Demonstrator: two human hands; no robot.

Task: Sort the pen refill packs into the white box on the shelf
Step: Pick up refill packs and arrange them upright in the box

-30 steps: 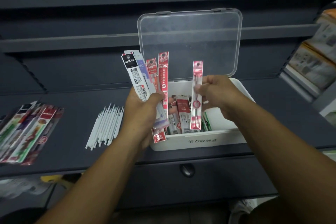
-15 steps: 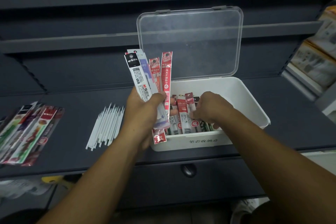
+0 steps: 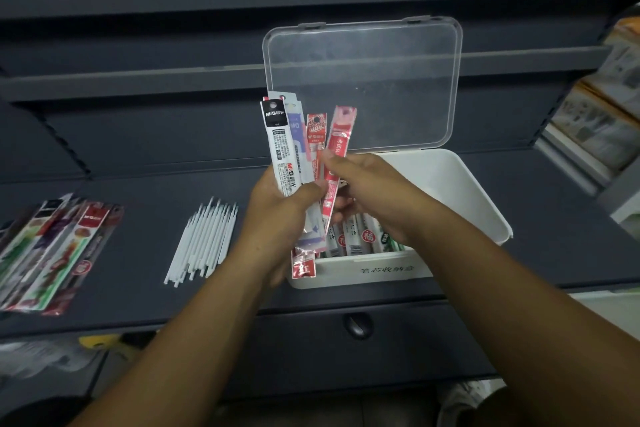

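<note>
My left hand [image 3: 277,215] grips a fanned bunch of pen refill packs [image 3: 282,149] upright, just left of the white box [image 3: 460,184]. My right hand [image 3: 367,187] pinches the rightmost red pack [image 3: 337,146] of that bunch, which tilts away from the others. The box stands on the dark shelf with its clear lid [image 3: 363,80] raised behind it. Several refill packs [image 3: 360,239] lie in the box's front left part, partly hidden by my right hand.
A row of loose white refills [image 3: 204,239] lies on the shelf left of the box. Further left is a pile of coloured packs [image 3: 55,250]. A drawer with a round knob [image 3: 356,324] sits below. Stacked paper goods [image 3: 599,114] fill the right shelves.
My right hand laid one red pack in the box, then rose and took hold of the rightmost red pack in the bunch. My left hand kept its grip.
</note>
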